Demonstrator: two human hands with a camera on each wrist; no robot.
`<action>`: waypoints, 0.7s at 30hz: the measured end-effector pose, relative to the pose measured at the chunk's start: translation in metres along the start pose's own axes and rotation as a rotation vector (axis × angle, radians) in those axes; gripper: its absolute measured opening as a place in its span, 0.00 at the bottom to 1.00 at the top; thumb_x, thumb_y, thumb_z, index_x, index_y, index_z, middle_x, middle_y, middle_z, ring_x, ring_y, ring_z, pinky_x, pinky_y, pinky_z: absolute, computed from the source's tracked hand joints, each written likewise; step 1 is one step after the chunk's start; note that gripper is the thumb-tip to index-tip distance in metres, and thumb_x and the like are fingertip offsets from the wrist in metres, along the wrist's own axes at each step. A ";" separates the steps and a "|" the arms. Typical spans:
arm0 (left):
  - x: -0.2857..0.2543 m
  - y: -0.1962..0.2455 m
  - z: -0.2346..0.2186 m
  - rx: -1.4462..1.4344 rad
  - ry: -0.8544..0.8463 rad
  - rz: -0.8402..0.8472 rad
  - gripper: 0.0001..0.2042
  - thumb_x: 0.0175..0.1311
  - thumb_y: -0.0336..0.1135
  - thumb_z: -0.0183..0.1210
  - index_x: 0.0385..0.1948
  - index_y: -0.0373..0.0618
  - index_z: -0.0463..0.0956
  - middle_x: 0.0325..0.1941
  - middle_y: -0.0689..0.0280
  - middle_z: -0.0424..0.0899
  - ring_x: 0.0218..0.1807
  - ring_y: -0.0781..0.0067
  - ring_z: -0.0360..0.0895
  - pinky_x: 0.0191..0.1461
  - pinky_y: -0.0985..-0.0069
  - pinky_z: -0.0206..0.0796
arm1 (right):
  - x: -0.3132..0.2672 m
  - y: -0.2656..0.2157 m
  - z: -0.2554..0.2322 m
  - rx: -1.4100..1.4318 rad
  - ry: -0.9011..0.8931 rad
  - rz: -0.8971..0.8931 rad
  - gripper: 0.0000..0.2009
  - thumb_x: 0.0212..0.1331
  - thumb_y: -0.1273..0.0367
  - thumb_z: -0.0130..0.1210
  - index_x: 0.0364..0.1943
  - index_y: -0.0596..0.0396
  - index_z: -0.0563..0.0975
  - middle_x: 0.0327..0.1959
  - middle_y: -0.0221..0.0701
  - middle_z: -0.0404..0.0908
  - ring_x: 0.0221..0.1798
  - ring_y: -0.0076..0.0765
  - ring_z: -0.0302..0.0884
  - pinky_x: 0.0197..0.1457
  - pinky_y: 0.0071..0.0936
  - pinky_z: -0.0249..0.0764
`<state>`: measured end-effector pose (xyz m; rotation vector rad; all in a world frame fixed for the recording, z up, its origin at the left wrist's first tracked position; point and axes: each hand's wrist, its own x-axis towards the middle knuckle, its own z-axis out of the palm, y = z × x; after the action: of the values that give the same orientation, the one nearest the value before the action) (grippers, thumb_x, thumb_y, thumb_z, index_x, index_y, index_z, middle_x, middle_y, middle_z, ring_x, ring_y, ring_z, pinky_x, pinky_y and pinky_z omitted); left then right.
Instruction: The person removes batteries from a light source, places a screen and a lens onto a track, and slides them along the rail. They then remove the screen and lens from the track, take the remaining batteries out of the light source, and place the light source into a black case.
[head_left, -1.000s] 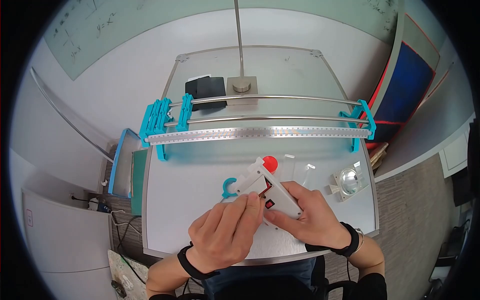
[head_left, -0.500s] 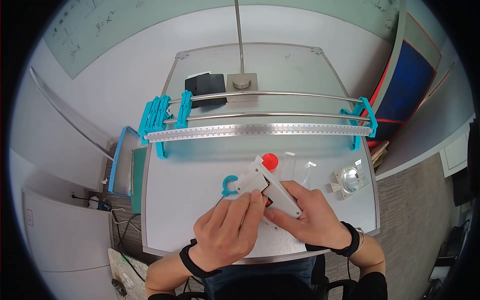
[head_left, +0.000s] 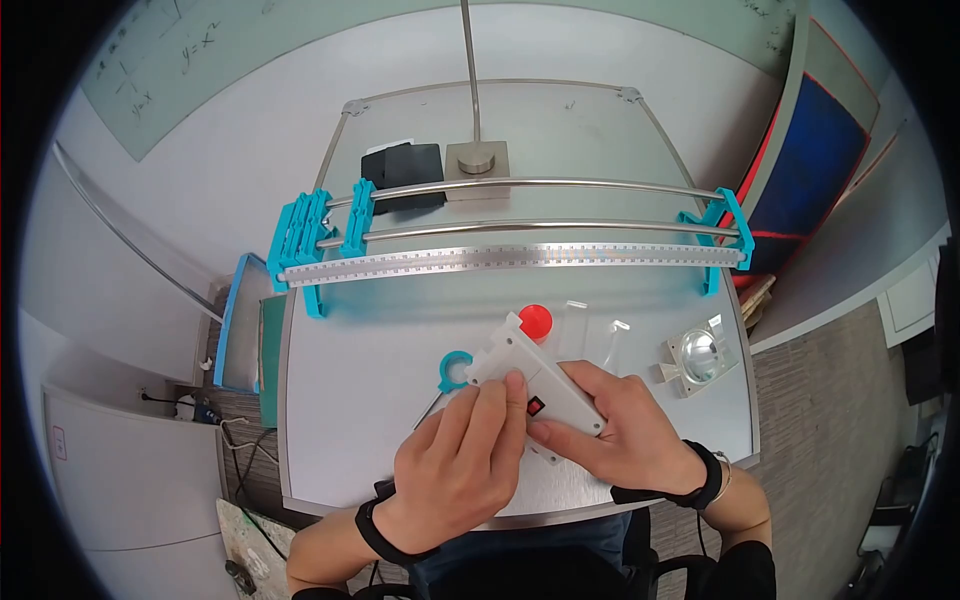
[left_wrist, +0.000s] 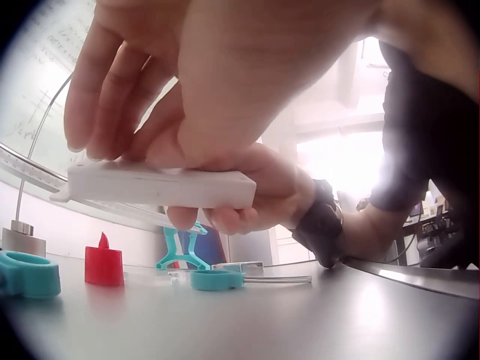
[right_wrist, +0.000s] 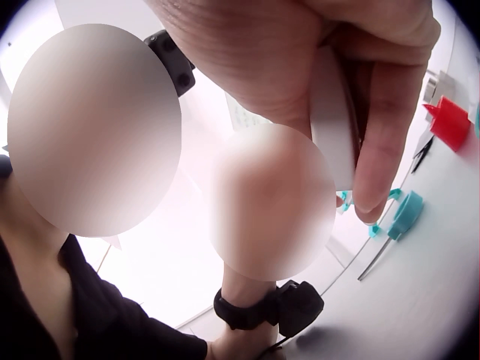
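Observation:
A white device with a small red switch is held above the table, tilted. My right hand grips its right part, thumb on the upper face and fingers round the far edge. The fingertips of my left hand press on its flat panel, which looks level with the casing. In the left wrist view, the left fingers rest on top of the white device, while right-hand fingertips show beneath. The right wrist view shows the device's edge within the right hand.
Behind stands a rail frame with a ruler and teal holders. Near the device lie a red candle-shaped piece, a teal ring on a rod and clear strips. A lens in a clear mount lies at right.
The left fingertips have shifted slightly over the panel, and the dark gap with red inside beside it has closed. The right hand keeps its grip; the head view has shifted slightly.

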<state>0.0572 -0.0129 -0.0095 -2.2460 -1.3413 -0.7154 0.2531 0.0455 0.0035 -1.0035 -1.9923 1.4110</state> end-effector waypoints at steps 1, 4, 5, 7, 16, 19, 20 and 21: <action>0.000 0.000 0.001 -0.003 -0.001 0.000 0.20 0.50 0.26 0.66 0.49 0.33 0.83 0.44 0.61 0.80 0.40 0.67 0.82 0.31 0.78 0.73 | 0.001 0.001 0.000 -0.002 0.004 0.007 0.22 0.62 0.65 0.66 0.56 0.64 0.74 0.32 0.44 0.87 0.33 0.49 0.88 0.33 0.31 0.79; -0.003 0.000 0.003 0.062 -0.072 0.033 0.23 0.50 0.27 0.63 0.51 0.32 0.82 0.47 0.59 0.80 0.45 0.64 0.82 0.35 0.77 0.74 | 0.003 0.003 -0.002 -0.010 -0.003 0.034 0.22 0.62 0.65 0.66 0.54 0.64 0.75 0.31 0.43 0.87 0.32 0.46 0.89 0.33 0.30 0.79; -0.004 -0.001 0.005 0.053 -0.081 0.037 0.23 0.50 0.27 0.63 0.52 0.32 0.82 0.47 0.59 0.79 0.46 0.65 0.82 0.37 0.77 0.74 | 0.003 0.003 -0.003 -0.020 -0.015 0.048 0.21 0.62 0.65 0.66 0.54 0.65 0.76 0.31 0.43 0.87 0.32 0.43 0.89 0.33 0.29 0.79; -0.006 -0.002 0.007 0.055 -0.085 0.030 0.23 0.51 0.27 0.63 0.53 0.31 0.81 0.48 0.59 0.79 0.47 0.65 0.82 0.38 0.77 0.74 | 0.003 0.003 -0.001 0.014 0.001 0.061 0.21 0.63 0.65 0.66 0.54 0.65 0.76 0.31 0.41 0.87 0.32 0.38 0.89 0.33 0.28 0.79; -0.008 -0.004 0.004 -0.006 -0.015 0.003 0.25 0.52 0.29 0.62 0.56 0.32 0.79 0.51 0.60 0.78 0.45 0.66 0.79 0.35 0.78 0.72 | 0.009 -0.019 0.003 0.175 -0.044 0.208 0.20 0.67 0.70 0.63 0.59 0.66 0.75 0.47 0.32 0.84 0.43 0.23 0.83 0.41 0.22 0.82; -0.003 -0.009 -0.006 -0.020 -0.006 -0.024 0.28 0.50 0.28 0.62 0.59 0.35 0.78 0.52 0.61 0.79 0.44 0.68 0.78 0.34 0.79 0.72 | 0.006 -0.025 0.004 0.203 -0.081 0.225 0.22 0.67 0.67 0.62 0.60 0.67 0.73 0.46 0.35 0.84 0.41 0.27 0.86 0.36 0.23 0.85; -0.002 -0.010 -0.012 -0.029 0.004 -0.014 0.29 0.49 0.28 0.63 0.60 0.36 0.77 0.55 0.61 0.79 0.44 0.69 0.78 0.33 0.80 0.72 | 0.005 -0.029 0.003 0.160 -0.120 0.189 0.24 0.68 0.65 0.63 0.61 0.68 0.72 0.44 0.38 0.85 0.38 0.30 0.88 0.34 0.24 0.86; -0.002 -0.011 -0.018 -0.042 0.013 -0.001 0.31 0.48 0.28 0.63 0.61 0.38 0.76 0.57 0.60 0.80 0.43 0.70 0.78 0.33 0.80 0.72 | 0.004 -0.036 0.002 0.162 -0.116 0.186 0.24 0.68 0.65 0.63 0.61 0.68 0.72 0.44 0.38 0.85 0.38 0.30 0.88 0.34 0.24 0.86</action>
<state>0.0433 -0.0200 0.0040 -2.2693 -1.3336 -0.7634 0.2393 0.0406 0.0364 -1.0780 -1.8678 1.7365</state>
